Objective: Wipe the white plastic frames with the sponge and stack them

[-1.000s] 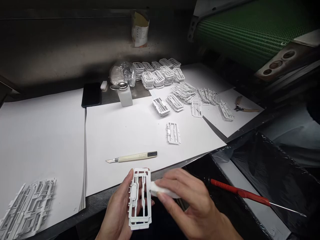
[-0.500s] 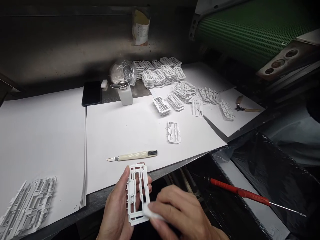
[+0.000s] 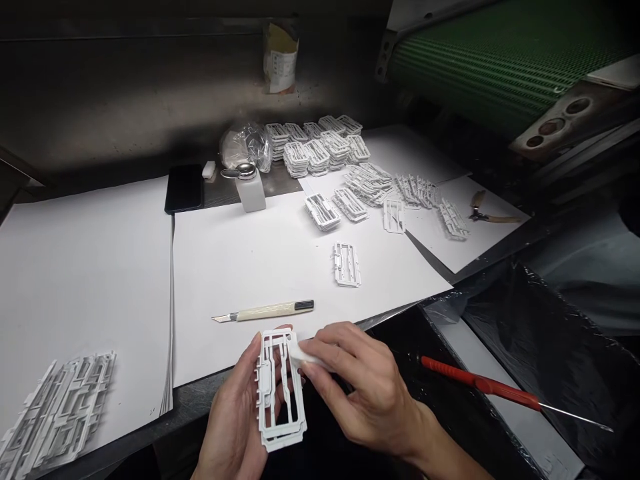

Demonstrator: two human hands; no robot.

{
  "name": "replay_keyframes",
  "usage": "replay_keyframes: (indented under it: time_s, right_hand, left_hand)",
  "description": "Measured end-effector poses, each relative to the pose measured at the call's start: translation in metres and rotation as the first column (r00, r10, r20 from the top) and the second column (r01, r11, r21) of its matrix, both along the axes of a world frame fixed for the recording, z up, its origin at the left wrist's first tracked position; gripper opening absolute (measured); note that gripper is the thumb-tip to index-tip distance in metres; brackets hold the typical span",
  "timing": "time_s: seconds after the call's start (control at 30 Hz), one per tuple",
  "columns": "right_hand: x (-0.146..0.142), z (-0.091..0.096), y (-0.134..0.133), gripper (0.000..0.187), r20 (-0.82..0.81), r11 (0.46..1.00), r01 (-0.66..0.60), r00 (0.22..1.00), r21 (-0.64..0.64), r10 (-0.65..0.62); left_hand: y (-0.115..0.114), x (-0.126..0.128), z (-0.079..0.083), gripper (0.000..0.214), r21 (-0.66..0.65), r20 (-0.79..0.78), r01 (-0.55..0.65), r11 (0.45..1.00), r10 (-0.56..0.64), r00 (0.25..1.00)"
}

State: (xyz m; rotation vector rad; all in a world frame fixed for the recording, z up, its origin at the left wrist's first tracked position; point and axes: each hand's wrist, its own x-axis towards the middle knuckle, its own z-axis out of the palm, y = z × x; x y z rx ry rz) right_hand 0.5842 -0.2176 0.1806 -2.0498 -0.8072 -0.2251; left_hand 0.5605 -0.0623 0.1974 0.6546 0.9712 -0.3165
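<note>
Left hand (image 3: 235, 413) fingers clamped on white plastic frame (image 3: 280, 390), held above bench (image 3: 200, 400) edge. Right hand (image 3: 360, 393) fingers pinched on white wiping pad (image 3: 304, 357) at frame's top. Risk: thin ribs may snap under pressure; frame may slip off-bench.

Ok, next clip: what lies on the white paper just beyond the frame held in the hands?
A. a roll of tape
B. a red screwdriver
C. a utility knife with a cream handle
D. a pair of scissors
C: the utility knife lies flat on the paper, just past the white plastic frame that the left hand holds while the right hand presses a small white pad against it.
</note>
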Motion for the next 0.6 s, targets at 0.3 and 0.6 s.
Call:
replay_keyframes:
  time_s: [0.3, 0.6]
  right_hand:
    - [-0.016, 0.019, -0.013, 0.018, -0.225, 0.971, -0.239, 0.946, 0.002, 0.233]
    - [-0.010, 0.018, -0.004, 0.021, -0.150, 0.988, -0.118, 0.980, 0.102, 0.133]
  left_hand:
    - [0.004, 0.003, -0.003, 0.032, -0.009, 0.001, 0.064, 0.998, -0.064, 0.998]
    - [0.004, 0.000, -0.002, 0.039, -0.088, 0.068, 0.053, 0.995, -0.047, 0.997]
